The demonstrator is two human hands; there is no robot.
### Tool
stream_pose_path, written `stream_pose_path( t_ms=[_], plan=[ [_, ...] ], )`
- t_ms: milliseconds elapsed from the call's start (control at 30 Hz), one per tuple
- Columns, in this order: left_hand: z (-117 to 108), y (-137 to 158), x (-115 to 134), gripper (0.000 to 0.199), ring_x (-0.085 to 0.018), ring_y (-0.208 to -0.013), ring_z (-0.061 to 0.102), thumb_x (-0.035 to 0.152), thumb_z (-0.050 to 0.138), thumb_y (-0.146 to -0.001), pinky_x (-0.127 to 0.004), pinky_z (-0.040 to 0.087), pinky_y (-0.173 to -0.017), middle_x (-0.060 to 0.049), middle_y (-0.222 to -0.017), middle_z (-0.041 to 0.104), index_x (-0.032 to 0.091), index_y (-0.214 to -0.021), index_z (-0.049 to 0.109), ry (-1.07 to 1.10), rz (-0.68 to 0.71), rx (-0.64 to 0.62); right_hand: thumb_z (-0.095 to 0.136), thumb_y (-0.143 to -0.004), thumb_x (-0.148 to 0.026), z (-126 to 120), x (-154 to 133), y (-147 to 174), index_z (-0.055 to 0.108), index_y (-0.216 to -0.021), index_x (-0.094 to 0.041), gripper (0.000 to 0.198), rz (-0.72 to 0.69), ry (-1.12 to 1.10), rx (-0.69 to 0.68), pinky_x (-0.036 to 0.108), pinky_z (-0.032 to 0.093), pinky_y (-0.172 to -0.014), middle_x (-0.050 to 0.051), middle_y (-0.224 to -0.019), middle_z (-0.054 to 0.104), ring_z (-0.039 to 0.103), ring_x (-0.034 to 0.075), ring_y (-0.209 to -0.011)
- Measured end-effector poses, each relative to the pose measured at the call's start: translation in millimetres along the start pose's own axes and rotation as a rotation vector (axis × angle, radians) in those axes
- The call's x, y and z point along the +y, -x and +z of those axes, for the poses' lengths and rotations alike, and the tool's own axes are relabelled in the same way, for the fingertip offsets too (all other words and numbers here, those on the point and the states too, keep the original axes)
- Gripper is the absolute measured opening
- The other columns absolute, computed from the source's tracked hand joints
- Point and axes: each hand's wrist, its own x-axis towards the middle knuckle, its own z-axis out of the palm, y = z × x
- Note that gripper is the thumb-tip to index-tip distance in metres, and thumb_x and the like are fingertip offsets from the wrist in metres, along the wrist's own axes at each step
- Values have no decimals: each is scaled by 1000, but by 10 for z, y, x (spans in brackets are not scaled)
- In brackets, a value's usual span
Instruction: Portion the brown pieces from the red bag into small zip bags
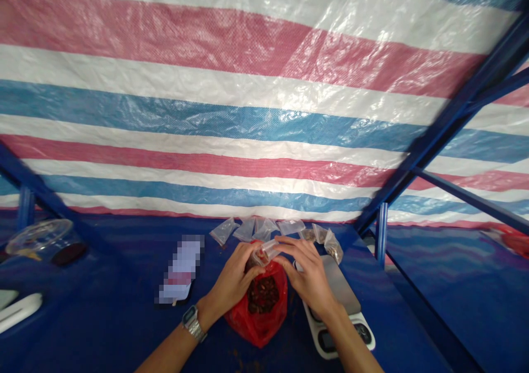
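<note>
Both hands hold a small clear plastic bag point(264, 253) over the far rim of a red plastic bag point(258, 326). My left hand point(239, 276) grips its left side, fingers closed, a silver watch on that wrist. On the other side, my right hand point(303, 271) pinches the upper right edge between thumb and fingers. Some brownish pieces seem to show inside the clear bag. The red bag lies open with dark brown dried pieces point(263, 296) in it. Under my right forearm stands a white kitchen scale point(341, 290) with a metal plate.
Several small clear bags point(264, 228) lie along the back of the blue table point(124, 318), some on the right filled. A phone point(181, 271) lies on the left. Farther left are a clear plastic tub point(41, 238) and a white object point(20, 312). Blue metal bars point(438, 122) stand before the striped sheet point(231, 119).
</note>
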Motion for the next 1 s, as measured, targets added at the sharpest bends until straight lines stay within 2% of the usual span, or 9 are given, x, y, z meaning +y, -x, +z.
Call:
stream_pose_path(
  t_ms=[167, 267, 367, 433, 500, 600, 733, 867, 1000],
  plan=[
    [-1, -4, -13, 30, -25, -105, 63, 29, 64, -98, -38, 49, -98, -8, -116, 69, 23, -128, 64, 37, 4, 14, 70, -99, -26, 1, 17, -18, 69, -118, -30, 20, 123, -102, 48, 38, 48, -92, 5, -124, 75, 70, 24, -108],
    [-31, -19, -62, 33, -24, -109, 64, 35, 62, -99, -38, 49, -102, -8, -118, 70, 23, -130, 63, 83, -26, 111, 73, -96, -29, -56, 0, -35, 68, -115, -28, 20, 217, -239, 39, 35, 51, -83, 5, -118, 75, 69, 23, -99],
    [-85, -50, -121, 38, -25, -112, 66, 41, 58, -101, -41, 49, -105, -9, -119, 71, 20, -132, 61, 130, -79, 253, 73, -94, -25, -112, -50, -44, 68, -115, -28, 22, 224, -315, -139, 37, 52, -90, 4, -114, 74, 68, 23, -101],
    [-117, -71, -142, 41, -27, -117, 66, 46, 54, -102, -44, 49, -109, -11, -123, 72, 19, -132, 62, 148, -108, 313, 75, -92, -21, -109, -84, -39, 67, -123, -30, 34, 199, -306, -312, 42, 47, -106, 4, -123, 72, 65, 25, -115],
    [-130, -81, -129, 45, -28, -124, 65, 50, 52, -102, -45, 47, -113, -12, -130, 71, 19, -132, 62, 169, -119, 331, 77, -90, -22, -62, -103, -24, 61, -136, -34, 50, 192, -290, -387, 46, 40, -115, 4, -136, 67, 60, 26, -126],
    [-101, -64, -46, 49, -28, -129, 63, 55, 52, -103, -45, 47, -115, -13, -137, 67, 19, -135, 63, 251, -76, 242, 77, -92, -28, 56, -103, 4, 51, -148, -34, 62, 234, -308, -276, 43, 43, -115, 7, -143, 62, 56, 26, -131],
    [-27, 2, 93, 52, -29, -144, 50, 57, 55, -101, -46, 39, -123, -13, -149, 58, 26, -143, 61, 298, 46, 39, 74, -94, -32, 74, -100, -9, 60, -137, -29, 45, 273, -341, -197, 41, 47, -109, 8, -133, 68, 62, 26, -122],
    [-18, 35, 121, 67, -32, -149, 43, 64, 60, -95, -46, 44, -119, -12, -160, 45, 33, -154, 51, 334, 34, -64, 67, -97, -32, -345, -9, -52, 73, -113, -27, 18, 381, -420, -390, 36, 50, -99, 4, -114, 75, 68, 22, -104],
    [-87, -8, 58, 67, -32, -140, 49, 65, 60, -95, -44, 51, -110, -13, -155, 46, 33, -154, 51, 304, -1, 12, 71, -93, -41, -928, 298, 81, 75, -116, -24, 29, 570, -326, -534, 32, 51, -83, 4, -100, 72, 64, 21, -91]
  ],
)
